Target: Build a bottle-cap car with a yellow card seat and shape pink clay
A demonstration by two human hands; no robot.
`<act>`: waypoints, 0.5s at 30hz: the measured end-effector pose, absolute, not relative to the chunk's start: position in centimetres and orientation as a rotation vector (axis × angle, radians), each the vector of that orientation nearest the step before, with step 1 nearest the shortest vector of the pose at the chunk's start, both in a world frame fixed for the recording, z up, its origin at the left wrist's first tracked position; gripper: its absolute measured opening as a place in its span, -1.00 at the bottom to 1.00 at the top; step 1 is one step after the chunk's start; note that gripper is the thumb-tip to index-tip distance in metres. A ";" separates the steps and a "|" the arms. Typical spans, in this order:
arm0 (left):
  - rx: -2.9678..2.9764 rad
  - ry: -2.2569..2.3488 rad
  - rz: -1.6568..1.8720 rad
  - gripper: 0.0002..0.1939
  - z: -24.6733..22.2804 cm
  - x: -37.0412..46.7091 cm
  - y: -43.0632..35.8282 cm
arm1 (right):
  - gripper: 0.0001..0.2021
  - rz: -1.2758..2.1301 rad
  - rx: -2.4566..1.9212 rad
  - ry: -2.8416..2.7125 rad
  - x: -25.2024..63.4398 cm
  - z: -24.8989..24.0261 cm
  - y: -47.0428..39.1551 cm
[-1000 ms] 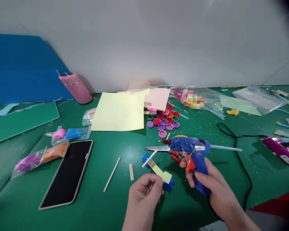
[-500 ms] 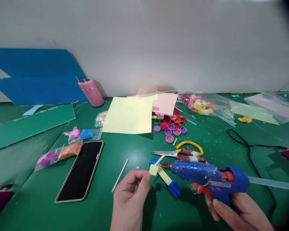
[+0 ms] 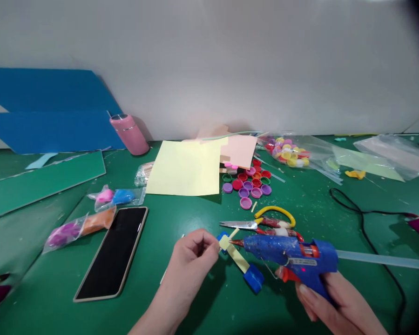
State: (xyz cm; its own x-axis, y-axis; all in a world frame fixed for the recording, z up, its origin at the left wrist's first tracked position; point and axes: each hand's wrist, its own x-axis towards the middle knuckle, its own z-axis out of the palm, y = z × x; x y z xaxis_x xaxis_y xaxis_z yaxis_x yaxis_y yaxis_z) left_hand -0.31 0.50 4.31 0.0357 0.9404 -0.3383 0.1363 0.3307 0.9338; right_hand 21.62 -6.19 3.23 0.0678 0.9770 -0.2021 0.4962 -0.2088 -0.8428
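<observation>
Left hand pinched small yellow piece; right hand grasped glue gun by its handle, right of pinch. Blue-ended yellow strip lay just right of pinch. I judged fingertips at risk of burns if either hand slipped, nozzle being so near; unsteady aim could smear glue past piece. Couldn't tell whether nozzle touched piece. Gun hid part of right hand; left hand covered most of thin stick.
</observation>
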 end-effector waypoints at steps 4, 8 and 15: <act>1.076 1.408 0.829 -0.84 4.1 -0.3 0.6 | -0.71 1.097 -1.753 -1.582 22.3 2.6 -6.0; 1.087 1.417 0.802 -0.85 3.8 -0.4 0.7 | -0.69 0.974 -1.719 -1.561 21.3 3.4 -5.9; 1.095 1.418 0.782 -0.85 3.9 -0.3 0.7 | -0.71 0.834 -1.713 -1.444 19.5 4.9 -5.8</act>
State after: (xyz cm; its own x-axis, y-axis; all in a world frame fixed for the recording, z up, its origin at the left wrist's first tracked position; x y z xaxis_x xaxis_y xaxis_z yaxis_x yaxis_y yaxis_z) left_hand -0.33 0.75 3.91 0.0566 0.9293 -0.3649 0.1877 0.3491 0.9181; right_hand 19.55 -5.75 4.94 0.1577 0.9873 -0.0205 0.5108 -0.0993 -0.8539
